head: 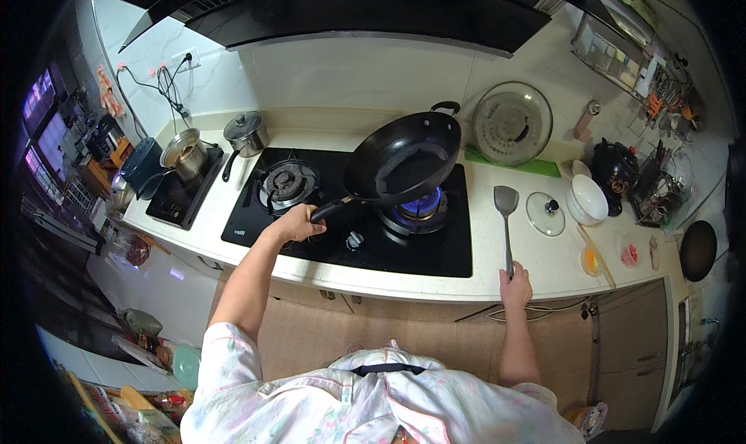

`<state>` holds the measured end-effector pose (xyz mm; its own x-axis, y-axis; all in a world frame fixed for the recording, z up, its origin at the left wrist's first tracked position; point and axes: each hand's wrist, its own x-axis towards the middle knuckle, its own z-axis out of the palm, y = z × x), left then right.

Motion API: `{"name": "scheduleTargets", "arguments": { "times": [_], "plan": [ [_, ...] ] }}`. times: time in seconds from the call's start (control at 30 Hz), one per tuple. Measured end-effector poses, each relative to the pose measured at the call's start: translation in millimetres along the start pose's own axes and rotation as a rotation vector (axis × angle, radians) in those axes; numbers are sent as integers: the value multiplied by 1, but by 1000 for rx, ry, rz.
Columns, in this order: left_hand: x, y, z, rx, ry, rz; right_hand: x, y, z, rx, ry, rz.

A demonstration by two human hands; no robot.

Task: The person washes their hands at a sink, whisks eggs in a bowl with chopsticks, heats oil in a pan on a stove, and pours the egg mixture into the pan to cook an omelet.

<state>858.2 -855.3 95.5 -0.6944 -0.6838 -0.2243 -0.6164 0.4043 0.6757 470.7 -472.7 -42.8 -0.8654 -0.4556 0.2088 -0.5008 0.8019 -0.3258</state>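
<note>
My left hand [298,224] grips the handle of a black wok [402,158], which is lifted and tilted over the right burner [417,211] of a black glass gas hob [349,257]. A blue flame burns under it. Dark wet-looking patches show on the wok's inner surface. My right hand [516,285] is at the handle end of a metal wok spatula [506,202] that lies on the white worktop, right of the hob; whether the fingers are closed around it is not plain. The left burner [287,183] shows no flame.
A glass wok lid [512,123] leans on the wall by a green board [536,167]. A small glass lid [545,214], white bowl [587,199], small bowl with orange contents [592,261] and chopsticks [595,254] stand right. Left are lidded saucepan [246,134] and an open one [185,154].
</note>
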Motion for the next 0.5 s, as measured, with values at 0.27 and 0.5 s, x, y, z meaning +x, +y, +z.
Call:
{"name": "scheduleTargets", "arguments": {
  "times": [0.27,0.5],
  "plan": [
    [10,18,-16,127,-41,-55,1,3,2,-4,22,-33],
    [16,40,-27,541,49,73,0,5,5,12,48,-61]
  ]
}}
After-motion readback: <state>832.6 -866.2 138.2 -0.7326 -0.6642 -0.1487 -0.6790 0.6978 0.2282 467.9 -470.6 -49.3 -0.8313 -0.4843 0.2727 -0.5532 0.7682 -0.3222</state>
